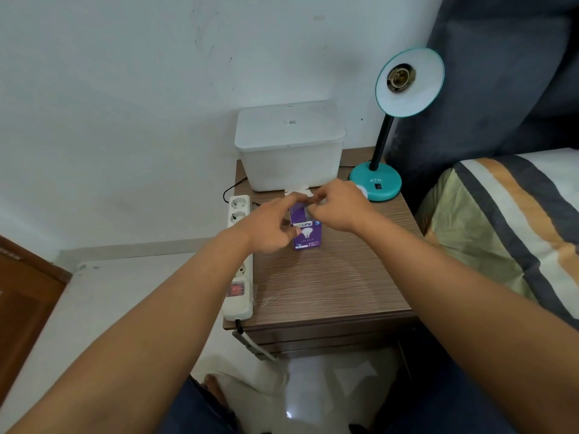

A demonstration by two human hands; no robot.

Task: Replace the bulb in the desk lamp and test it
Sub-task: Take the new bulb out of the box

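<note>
**Opening the bulb box at the nightstand**

Both hands meet over a purple bulb box [305, 234] standing upright on the wooden nightstand [332, 277]. The left hand [269, 227] wraps the box's left side, fingers curled against it and thumb at the front, steadying it. The right hand [340, 208] is pinched nearly closed at the box's top edge, apparently on the opened white flap [297, 193] that shows just beyond the fingers; the exact grip is hidden by the knuckles. Whether the new bulb is still inside cannot be told.

Beyond the right hand stands the teal desk lamp [376, 183], its shade turned toward the camera with the socket [402, 77] bare. Something white and round peeks out between the right hand and the lamp base; it is too covered to name. A power strip [239, 261] lies along the nightstand's edge under the left forearm, and a white lidded bin [289, 145] sits past both hands.

To do this step well, the left hand should likely keep the box pressed to the nightstand while the right folds the flap fully back, then draws the bulb straight up by its body, without squeezing the cardboard.
</note>
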